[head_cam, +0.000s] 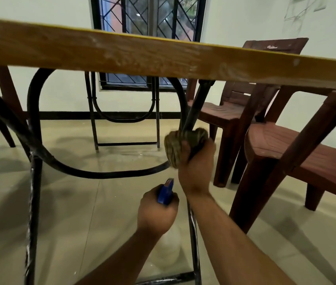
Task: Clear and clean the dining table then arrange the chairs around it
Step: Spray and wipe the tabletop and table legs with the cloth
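While right hand (197,161) grips a rag (175,147), left hand (155,212) clutches a likely sprayer (165,192)

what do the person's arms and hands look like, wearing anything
The left hand and right hand are bare, with no gloves. The left forearm and right forearm are bare too, with no sleeve in view. No watch, band or ring shows from this side.

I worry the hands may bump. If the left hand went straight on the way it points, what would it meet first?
Likely the right hand, at its wrist, just up and right of the left hand and its blue sprayer. Depth is unclear; it might pass beside it toward the cloth.
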